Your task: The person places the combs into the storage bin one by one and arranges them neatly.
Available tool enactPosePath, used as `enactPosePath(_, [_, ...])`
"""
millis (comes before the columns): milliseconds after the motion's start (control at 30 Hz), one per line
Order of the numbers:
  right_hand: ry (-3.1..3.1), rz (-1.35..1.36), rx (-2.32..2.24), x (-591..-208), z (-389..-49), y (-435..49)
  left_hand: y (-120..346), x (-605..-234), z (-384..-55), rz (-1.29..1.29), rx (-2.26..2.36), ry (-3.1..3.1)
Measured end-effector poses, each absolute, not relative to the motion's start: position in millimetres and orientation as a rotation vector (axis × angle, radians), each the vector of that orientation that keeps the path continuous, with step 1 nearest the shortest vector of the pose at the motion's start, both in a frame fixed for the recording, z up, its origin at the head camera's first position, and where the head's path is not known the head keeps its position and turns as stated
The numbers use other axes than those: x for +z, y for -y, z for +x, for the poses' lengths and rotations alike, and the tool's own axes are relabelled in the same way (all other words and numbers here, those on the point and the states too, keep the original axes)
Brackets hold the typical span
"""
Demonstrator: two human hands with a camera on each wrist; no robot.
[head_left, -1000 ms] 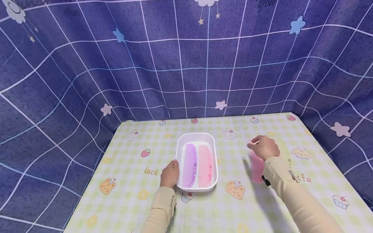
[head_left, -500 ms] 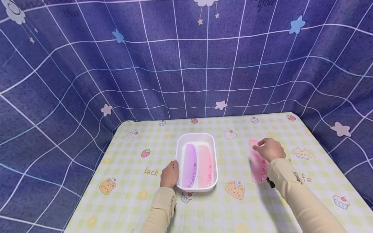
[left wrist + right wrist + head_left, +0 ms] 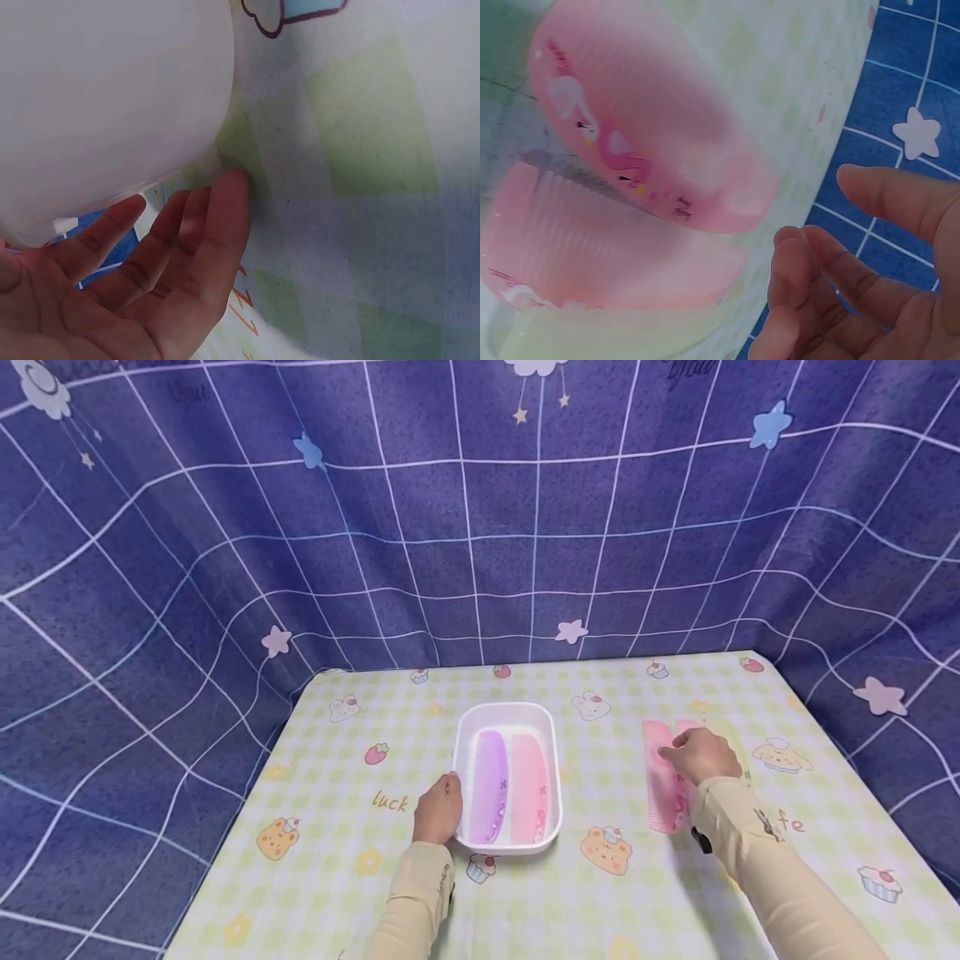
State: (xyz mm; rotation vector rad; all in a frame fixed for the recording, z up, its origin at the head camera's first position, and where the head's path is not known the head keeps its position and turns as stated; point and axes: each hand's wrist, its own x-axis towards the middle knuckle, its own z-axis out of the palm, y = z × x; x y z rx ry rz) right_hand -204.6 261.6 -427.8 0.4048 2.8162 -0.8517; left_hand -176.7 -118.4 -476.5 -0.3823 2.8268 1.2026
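Note:
My left hand [image 3: 437, 808] holds the left side of a white plastic tray [image 3: 558, 777], its thumb at the rim and fingers along the outer wall in the left wrist view. Inside the tray lie a purple comb [image 3: 489, 785] and a pink comb [image 3: 528, 785], side by side. Over on the right, my right hand [image 3: 703, 756] hovers above more combs, thumb and fingers apart with nothing between them. Below it are a pink comb with bird prints [image 3: 682, 120], a second pink comb [image 3: 630, 247] and a pale yellow comb [image 3: 615, 337], partly hidden by the hand in the head view.
A green-and-white checked cloth [image 3: 322, 893] with cartoon prints covers the table. Behind and at both sides hangs a blue grid-patterned curtain [image 3: 495, 577]. Between the tray and the right-hand combs is a stretch of cloth with a printed bear.
My right hand has shifted right and slightly toward me, uncovering more of the near pink comb and the top of the second one. The left hand and tray have stayed put.

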Motion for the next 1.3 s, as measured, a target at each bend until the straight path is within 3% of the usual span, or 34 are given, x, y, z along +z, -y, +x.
enactPosePath(1300, [-2.78,0.537,-0.793,-469,-203,-257,119,-481,-177,-0.391,1.198,-2.819])
